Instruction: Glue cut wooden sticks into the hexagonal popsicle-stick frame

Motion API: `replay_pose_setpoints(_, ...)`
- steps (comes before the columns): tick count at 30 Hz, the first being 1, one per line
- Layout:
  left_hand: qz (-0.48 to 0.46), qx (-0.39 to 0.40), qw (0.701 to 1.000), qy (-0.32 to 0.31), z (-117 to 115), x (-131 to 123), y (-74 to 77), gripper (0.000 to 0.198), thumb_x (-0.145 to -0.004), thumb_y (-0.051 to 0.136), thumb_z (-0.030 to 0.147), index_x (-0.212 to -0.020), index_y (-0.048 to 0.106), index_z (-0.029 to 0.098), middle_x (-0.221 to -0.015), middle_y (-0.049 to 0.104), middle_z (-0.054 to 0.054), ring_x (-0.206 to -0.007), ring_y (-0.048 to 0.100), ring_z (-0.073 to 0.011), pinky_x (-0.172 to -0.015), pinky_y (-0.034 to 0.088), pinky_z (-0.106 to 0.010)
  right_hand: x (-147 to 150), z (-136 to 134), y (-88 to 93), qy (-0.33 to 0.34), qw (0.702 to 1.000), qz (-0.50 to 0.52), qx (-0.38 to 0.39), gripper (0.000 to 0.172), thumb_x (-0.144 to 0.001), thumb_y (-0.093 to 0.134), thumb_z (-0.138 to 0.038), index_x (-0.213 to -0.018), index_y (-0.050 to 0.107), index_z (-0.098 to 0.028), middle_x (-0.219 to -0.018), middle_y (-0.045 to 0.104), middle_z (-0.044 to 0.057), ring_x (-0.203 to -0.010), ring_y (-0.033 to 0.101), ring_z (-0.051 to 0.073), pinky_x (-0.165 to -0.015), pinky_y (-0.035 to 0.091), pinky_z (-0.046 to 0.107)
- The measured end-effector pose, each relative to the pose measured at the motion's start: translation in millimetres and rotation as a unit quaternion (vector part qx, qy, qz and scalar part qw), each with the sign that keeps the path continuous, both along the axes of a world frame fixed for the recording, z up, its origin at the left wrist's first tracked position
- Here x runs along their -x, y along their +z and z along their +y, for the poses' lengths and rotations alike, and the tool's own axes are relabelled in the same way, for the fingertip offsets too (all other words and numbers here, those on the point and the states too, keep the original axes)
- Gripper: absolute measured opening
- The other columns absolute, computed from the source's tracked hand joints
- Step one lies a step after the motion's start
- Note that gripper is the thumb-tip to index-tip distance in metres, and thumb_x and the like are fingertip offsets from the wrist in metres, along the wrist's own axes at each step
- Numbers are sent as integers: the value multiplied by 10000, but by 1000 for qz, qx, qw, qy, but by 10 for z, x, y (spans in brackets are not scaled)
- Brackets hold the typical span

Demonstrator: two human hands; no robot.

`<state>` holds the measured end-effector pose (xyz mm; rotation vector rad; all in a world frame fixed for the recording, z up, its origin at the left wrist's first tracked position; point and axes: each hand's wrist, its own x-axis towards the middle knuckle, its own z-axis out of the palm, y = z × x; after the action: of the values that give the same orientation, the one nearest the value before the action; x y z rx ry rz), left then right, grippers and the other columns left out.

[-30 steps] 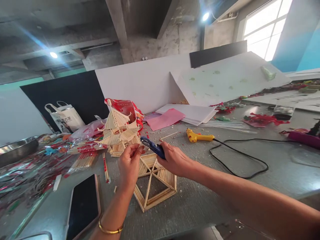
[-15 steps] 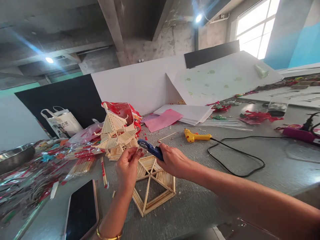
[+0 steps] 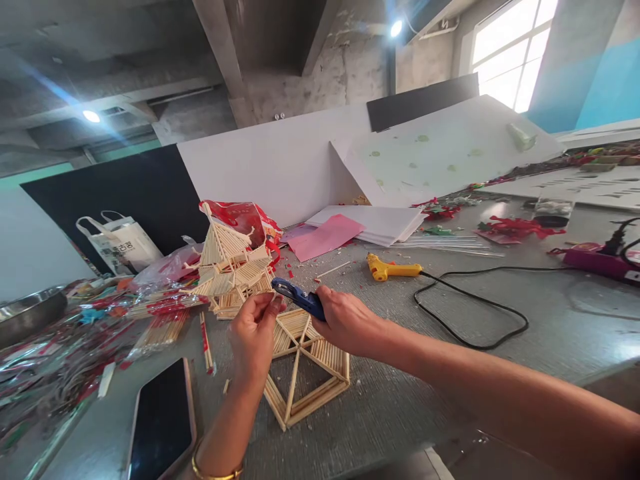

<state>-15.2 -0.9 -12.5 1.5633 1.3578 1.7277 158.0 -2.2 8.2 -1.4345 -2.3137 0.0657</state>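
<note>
My right hand (image 3: 345,320) is wrapped round a blue hand cutter (image 3: 303,300), its head pointing left toward my other hand. My left hand (image 3: 254,327) is closed in a pinch, thumb against fingers, right by the cutter's jaws. What lies in that pinch is too small to make out. Below both hands a hexagonal frame of wooden sticks (image 3: 316,404) lies on the table, some of its triangles filled with sticks and others open. Behind my left hand stands a tiered pagoda-like model of sticks (image 3: 225,250), partly hidden by that hand.
A yellow glue gun (image 3: 393,269) with a black cord lies to the right. On the left are a phone (image 3: 163,420), packs of sticks (image 3: 159,335) and a metal bowl (image 3: 33,315). Pink paper (image 3: 327,237) and white boards (image 3: 385,223) lie behind.
The whole view has shifted very slightly. Both hands and the cutter keep nearly the same place over the frame.
</note>
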Motion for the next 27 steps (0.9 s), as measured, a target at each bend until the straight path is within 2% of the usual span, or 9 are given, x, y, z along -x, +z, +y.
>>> replay_pose_setpoints(8,-6,-9,1000,17,40,23,-53,304,-703,660,422,-868,606,173,-737,696,-34,-702,666,-186,-703,496,-290,0,-7,6,-11,1000,-11,3,178,-802,405,-292,-906,464,-159,-733,626,66,-618,593,176,-506,271,258)
replay_pose_setpoints(27,11,-1,999,40,17,8,-33,299,-688,670,413,-858,621,173,-752,705,-44,-729,670,-194,-717,503,-300,19,-44,44,-18,1000,-21,15,221,-810,408,-302,-942,479,-139,-765,640,86,-640,606,186,-519,306,257)
